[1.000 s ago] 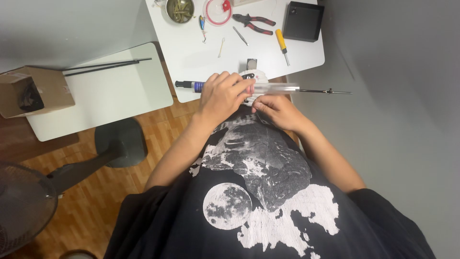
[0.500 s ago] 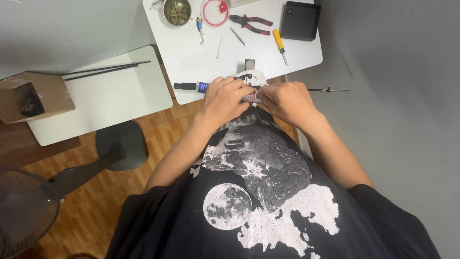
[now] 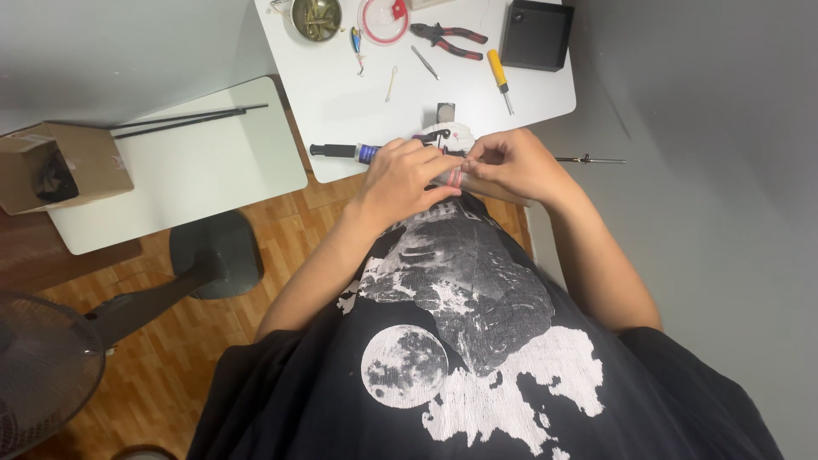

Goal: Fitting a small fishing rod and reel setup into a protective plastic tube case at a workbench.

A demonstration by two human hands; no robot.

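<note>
Two hands, left and right, hold one rod.

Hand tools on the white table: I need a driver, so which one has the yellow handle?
The screwdriver, between the red-handled pliers and the black box.

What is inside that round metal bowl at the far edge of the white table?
The metal bowl holds a heap of small brass-coloured pieces. What they are is too small to tell, and the bowl's bottom is covered by them.
</note>
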